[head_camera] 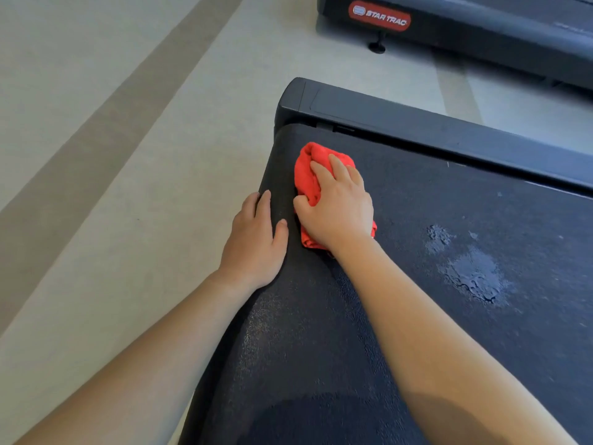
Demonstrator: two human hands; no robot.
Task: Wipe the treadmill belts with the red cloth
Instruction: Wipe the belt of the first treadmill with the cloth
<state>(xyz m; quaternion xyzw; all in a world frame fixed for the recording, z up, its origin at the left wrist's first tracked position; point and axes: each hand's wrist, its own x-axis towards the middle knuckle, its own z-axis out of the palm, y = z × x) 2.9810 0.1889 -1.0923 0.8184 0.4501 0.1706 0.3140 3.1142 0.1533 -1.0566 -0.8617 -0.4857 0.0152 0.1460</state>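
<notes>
Gripping the red cloth (309, 175), which looks soft and light, bunched under curled fingers, the right hand (337, 210) presses it onto the treadmill belt (417, 268) near its end corner; the left hand (253, 242) rests flat beside.

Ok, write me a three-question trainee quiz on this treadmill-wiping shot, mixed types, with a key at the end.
1. Multiple choice: which of the person's hands grips the red cloth on the belt? A) left B) right C) both
2. True or false: the wet patch lies under the red cloth.
3. Fill in: the label on the second treadmill reads ____.

Key:
1. B. The right hand grips it, and the left hand rests flat at the belt's edge.
2. False. The patch lies apart, to the cloth's right.
3. Star Trac.
</notes>
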